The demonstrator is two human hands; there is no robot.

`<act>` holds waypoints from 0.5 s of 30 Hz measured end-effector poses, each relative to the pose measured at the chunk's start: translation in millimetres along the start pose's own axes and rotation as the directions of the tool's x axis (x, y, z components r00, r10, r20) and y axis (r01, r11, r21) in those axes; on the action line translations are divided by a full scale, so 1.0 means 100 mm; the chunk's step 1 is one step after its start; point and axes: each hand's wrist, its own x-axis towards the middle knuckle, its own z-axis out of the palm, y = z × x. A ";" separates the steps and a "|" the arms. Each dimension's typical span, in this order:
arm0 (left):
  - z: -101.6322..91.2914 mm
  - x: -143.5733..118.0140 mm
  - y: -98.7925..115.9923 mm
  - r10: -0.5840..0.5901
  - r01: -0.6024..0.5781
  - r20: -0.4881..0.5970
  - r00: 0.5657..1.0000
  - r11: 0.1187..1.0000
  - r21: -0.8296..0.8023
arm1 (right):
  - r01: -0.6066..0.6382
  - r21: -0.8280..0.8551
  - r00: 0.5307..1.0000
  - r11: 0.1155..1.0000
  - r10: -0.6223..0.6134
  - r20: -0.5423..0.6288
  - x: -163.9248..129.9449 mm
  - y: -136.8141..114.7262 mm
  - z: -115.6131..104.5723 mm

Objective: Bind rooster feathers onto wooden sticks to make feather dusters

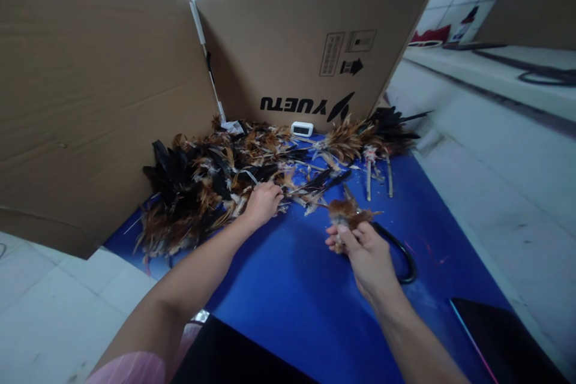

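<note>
My right hand (366,252) is closed around a small bunch of brown feathers (344,213), held above the blue tabletop (288,288). Beside that hand a black curved handle (409,261) shows; the rest of it is hidden. My left hand (264,204) reaches to the near edge of a large pile of brown and black feathers (202,186). Its fingers are curled down among the feathers, and what they pinch, if anything, is hidden. Further right lie bundled feather tufts (351,138) with pale sticks (369,180) poking out of them.
Tall cardboard panels (288,54) stand along the back and left of the table. At the foot of the back panel sits a small white digital clock or timer (302,129). A dark phone or tablet (499,336) lies at the near right corner. A ledge (495,72) runs along the right.
</note>
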 end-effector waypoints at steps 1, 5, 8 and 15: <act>-0.01 0.00 0.00 -0.007 0.004 -0.037 0.999 0.998 -0.063 | 0.003 0.006 1.000 1.000 -0.003 -0.003 0.00 0.00 0.00; -0.11 -0.04 0.04 -0.092 0.057 -0.110 0.990 0.957 -0.283 | -0.011 0.039 1.000 0.999 0.012 -0.021 0.00 -0.01 -0.01; -0.19 -0.08 0.08 -0.115 0.081 -0.065 0.991 0.920 -0.384 | -0.024 0.059 0.999 0.998 0.026 -0.035 0.01 -0.01 -0.01; -0.22 -0.13 0.15 -0.032 0.074 0.092 0.995 0.866 -0.495 | -0.017 0.088 0.997 0.996 0.024 -0.076 0.03 -0.01 -0.04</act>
